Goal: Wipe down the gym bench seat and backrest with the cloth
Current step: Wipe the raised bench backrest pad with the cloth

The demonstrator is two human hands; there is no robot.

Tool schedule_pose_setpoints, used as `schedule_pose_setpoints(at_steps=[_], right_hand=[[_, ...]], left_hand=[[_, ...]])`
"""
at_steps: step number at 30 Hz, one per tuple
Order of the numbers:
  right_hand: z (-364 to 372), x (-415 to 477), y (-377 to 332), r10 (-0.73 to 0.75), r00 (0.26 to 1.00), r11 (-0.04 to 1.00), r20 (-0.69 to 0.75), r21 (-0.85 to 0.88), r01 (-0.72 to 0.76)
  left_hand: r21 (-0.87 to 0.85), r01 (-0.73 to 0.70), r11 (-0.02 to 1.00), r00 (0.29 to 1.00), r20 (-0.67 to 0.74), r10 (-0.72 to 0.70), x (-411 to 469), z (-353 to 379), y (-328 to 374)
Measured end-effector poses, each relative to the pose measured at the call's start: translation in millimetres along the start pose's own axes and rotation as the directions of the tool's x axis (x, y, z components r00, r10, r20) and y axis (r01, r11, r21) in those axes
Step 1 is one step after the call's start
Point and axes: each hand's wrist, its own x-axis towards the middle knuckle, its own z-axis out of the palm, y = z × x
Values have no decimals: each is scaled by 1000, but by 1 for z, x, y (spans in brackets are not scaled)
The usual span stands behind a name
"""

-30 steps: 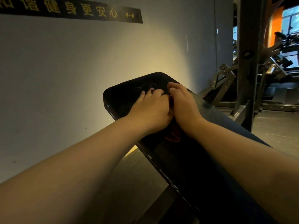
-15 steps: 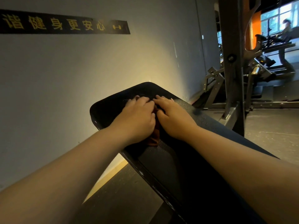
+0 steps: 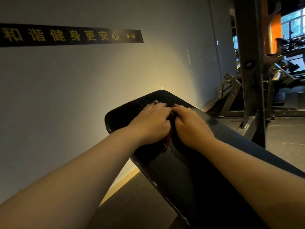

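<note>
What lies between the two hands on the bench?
A reddish cloth, seen in the head view, peeks out between the left hand and the right hand.

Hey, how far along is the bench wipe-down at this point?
Done: nothing I can confirm; the backrest shows no clear wiped streaks in this dim light. In hand: the left hand and right hand press the cloth flat near the backrest's top end. Left: probably the lower backrest nearer the camera, and the seat, which is out of view.
</note>
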Motion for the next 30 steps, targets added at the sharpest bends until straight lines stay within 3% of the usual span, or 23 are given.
schedule_pose_setpoints(at_steps=[3, 7, 9, 12, 17, 20, 25, 27, 30], right_hand=[[-1, 0, -3, -7, 1000, 1000, 21, -25, 8], [1, -1, 1, 10, 1000, 999, 19, -35, -9], [2, -1, 1, 12, 1000, 1000, 13, -29, -12], [1, -1, 0, 31, 999, 999, 8, -7, -31], [-1, -3, 3, 150, 987, 980, -54, 137, -142], [-1, -3, 4, 136, 990, 987, -38, 90, -132], [-3, -2, 4, 101, 994, 994, -40, 42, -99], [-2, -2, 4, 93, 995, 995, -34, 36, -92], [-2, 0, 5, 91, 995, 995, -32, 36, -90]], left_hand=[[-87, -9, 996, 1000, -4, 8, -17, -13, -9], [-5, 288, 958, 942, -179, -285, 1, -22, -40], [29, 368, 930, 905, -241, -350, 17, -17, -40], [40, 302, 952, 933, -218, -287, 31, -1, -10], [-66, 33, 997, 999, -1, -33, 12, 7, 11], [10, 77, 997, 997, -29, -77, 16, -11, -30], [56, 306, 951, 930, -231, -286, 36, -14, -62], [81, 304, 949, 928, -251, -276, 40, -3, -48], [77, 186, 979, 969, -177, -171, 36, 7, -16]])
